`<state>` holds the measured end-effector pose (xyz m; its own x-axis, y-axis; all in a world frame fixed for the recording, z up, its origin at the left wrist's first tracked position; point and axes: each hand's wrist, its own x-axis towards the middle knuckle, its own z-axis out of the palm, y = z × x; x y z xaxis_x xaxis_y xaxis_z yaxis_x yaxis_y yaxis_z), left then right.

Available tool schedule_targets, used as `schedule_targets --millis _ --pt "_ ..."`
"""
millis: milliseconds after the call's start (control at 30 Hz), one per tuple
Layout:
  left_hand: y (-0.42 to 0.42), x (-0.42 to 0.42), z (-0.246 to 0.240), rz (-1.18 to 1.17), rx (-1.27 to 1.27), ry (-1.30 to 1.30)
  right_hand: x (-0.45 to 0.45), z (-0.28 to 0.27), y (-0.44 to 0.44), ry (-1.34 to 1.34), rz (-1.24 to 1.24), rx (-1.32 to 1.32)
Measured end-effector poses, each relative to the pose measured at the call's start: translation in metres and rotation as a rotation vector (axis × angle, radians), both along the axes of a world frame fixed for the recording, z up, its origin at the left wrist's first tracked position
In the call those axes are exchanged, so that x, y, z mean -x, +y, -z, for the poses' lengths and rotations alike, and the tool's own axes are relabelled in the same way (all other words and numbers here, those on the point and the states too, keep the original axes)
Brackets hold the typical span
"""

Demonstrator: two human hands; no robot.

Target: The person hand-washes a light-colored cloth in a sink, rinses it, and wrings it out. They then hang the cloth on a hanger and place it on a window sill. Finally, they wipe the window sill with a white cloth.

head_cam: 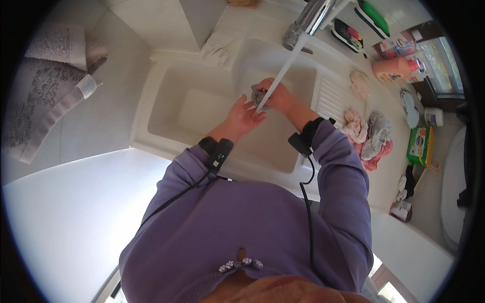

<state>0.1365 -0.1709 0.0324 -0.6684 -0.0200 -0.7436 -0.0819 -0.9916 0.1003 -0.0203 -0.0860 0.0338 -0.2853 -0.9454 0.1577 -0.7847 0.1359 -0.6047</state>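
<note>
A stream of water runs from the chrome faucet (303,28) down into the right basin of the double sink (276,151). My right hand (277,94) is over that basin, its fingers closed on a grey round part, perhaps a drain strainer (257,99). Close by on its left, my left hand (242,116) is held palm up with the fingers apart and nothing resting in it. Its fingertips are near the stream and the grey part. The stream passes in front of my right hand and hides some of its fingers.
Left of the hands lies the second basin (189,110). Crumpled pink and grey cloths (375,132) lie beyond the ribbed drainboard (333,98). Detergent bottles (392,70), brushes (346,36) and a green box (418,146) line the right edge. Grey towels (49,83) are at left.
</note>
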Motion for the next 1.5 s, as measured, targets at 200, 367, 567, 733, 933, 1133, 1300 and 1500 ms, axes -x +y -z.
schedule_targets --millis 200,367,567,733,933,1133,1300,1500 --pt "0.011 0.002 0.004 0.078 0.043 0.204 -0.074 0.006 0.053 -0.733 0.342 -0.075" --pt "0.026 -0.011 -0.005 0.154 0.033 0.036 -0.100 0.008 0.060 -0.553 0.620 -0.107" --pt "-0.004 -0.043 0.003 0.484 0.050 0.050 -0.094 0.006 0.065 -1.164 0.698 -0.449" --pt "-0.051 -0.081 0.012 0.299 0.076 0.231 -0.045 0.023 0.062 -0.234 0.692 -0.722" --pt "-0.098 -0.133 0.004 0.008 0.135 0.214 0.014 0.077 0.036 0.002 0.558 -0.763" --pt "-0.101 -0.134 0.004 -0.065 0.132 0.326 0.024 0.116 0.006 0.073 0.513 -0.545" --pt "-0.103 -0.132 0.002 -0.136 0.164 0.234 0.016 0.122 0.005 -0.160 0.538 -0.640" --pt "-0.104 -0.131 0.002 -0.134 0.160 0.211 -0.005 0.126 0.020 0.315 0.119 -0.695"
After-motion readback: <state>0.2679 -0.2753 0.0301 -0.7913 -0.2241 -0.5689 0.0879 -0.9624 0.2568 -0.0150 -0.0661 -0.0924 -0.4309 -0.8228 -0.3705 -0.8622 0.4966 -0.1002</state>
